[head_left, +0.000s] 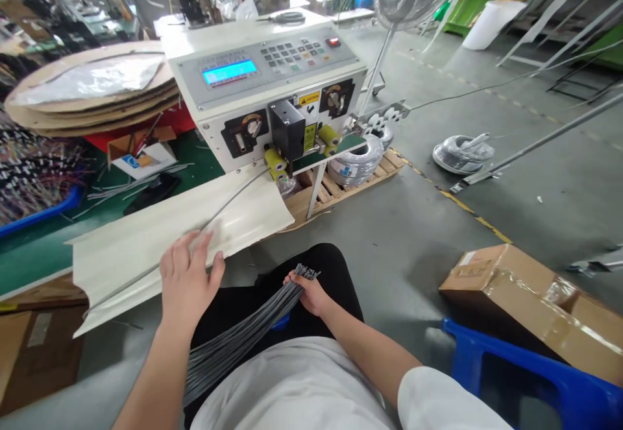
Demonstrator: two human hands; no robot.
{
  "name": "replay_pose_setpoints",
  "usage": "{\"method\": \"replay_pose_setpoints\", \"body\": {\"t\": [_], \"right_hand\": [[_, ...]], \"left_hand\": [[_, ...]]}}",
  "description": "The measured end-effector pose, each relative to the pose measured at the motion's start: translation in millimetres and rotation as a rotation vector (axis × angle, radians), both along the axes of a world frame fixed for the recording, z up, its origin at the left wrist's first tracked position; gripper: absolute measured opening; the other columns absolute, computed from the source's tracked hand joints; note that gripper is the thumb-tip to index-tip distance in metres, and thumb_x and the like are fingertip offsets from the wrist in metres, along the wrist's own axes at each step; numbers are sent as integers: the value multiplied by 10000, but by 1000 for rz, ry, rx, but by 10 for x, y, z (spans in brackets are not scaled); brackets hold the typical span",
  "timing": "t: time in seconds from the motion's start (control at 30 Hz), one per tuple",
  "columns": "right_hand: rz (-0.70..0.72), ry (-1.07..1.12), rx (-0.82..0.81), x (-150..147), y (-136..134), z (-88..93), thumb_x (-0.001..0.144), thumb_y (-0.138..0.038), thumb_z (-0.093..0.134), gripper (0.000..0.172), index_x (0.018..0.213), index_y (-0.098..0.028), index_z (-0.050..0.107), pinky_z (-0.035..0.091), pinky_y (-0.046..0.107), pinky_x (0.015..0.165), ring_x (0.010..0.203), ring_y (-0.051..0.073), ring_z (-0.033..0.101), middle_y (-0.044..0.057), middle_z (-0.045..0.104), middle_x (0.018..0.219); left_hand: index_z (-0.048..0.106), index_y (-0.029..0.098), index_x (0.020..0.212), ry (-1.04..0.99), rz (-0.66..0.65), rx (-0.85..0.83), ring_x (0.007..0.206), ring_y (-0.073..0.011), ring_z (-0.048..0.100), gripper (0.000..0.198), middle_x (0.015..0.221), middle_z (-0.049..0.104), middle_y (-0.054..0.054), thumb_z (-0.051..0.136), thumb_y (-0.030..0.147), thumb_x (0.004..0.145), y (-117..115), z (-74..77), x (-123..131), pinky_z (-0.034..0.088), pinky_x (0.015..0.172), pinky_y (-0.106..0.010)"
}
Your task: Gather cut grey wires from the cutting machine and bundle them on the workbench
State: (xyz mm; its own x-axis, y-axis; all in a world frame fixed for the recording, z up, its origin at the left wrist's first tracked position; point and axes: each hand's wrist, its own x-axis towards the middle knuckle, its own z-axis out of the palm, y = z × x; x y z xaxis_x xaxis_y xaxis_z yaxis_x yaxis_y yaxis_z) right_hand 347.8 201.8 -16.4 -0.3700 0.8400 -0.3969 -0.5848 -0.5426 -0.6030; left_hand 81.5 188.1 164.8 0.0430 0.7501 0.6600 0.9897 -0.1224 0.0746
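Hands at work beside a wire-cutting machine (263,86): the right hand (311,295) is clenched around a bundle of grey cut wires (238,342) lying across the lap. The left hand (187,281), fingers spread and holding nothing, rests on the white chute (146,242), where a single wire (228,203) lies. Gripped only near its tips, the bundle could fan out and slide off.
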Motion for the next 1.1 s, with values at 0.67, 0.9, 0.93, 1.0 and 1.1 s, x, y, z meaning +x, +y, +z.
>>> {"method": "replay_pose_setpoints", "body": {"t": [0.67, 0.9, 0.93, 1.0, 1.1], "right_hand": [[37, -18, -12, 24, 36, 31, 709, -348, 849, 246, 855, -193, 724, 487, 363, 875, 872, 197, 672, 37, 736, 866], [54, -19, -11, 38, 42, 38, 729, -342, 836, 224, 878, -209, 733, 486, 374, 888, 893, 203, 671, 38, 742, 897], [52, -20, -11, 33, 44, 46, 724, -342, 840, 226, 873, -210, 733, 487, 375, 887, 887, 203, 673, 36, 743, 892], [44, -31, -14, 19, 46, 71, 705, -350, 856, 242, 856, -206, 732, 491, 376, 883, 870, 203, 677, 35, 746, 873], [34, -53, -33, -6, 50, 96, 676, -361, 874, 276, 843, -198, 726, 499, 380, 883, 865, 208, 685, 40, 750, 860]], "left_hand": [[323, 137, 1529, -43, 96, -196, 1287, -375, 474, 672, 1407, 483, -226, 497, 446, 958, -25, -125, -121, 432, 1029, -505], [671, 198, 1048, 7, 107, -94, 911, -245, 600, 187, 917, 644, -75, 625, 311, 906, -497, -179, -537, 488, 875, -392], [669, 202, 1010, 14, 76, -47, 874, -225, 603, 138, 893, 647, -61, 653, 260, 885, -597, -192, -570, 490, 856, -374], [657, 204, 1006, 44, -13, 3, 824, -193, 610, 172, 878, 663, -45, 694, 172, 841, -807, -257, -563, 494, 811, -332], [640, 194, 1045, 61, -147, -82, 777, -162, 624, 247, 881, 684, -39, 710, 123, 819, -1116, -485, -375, 494, 739, -282]]}}
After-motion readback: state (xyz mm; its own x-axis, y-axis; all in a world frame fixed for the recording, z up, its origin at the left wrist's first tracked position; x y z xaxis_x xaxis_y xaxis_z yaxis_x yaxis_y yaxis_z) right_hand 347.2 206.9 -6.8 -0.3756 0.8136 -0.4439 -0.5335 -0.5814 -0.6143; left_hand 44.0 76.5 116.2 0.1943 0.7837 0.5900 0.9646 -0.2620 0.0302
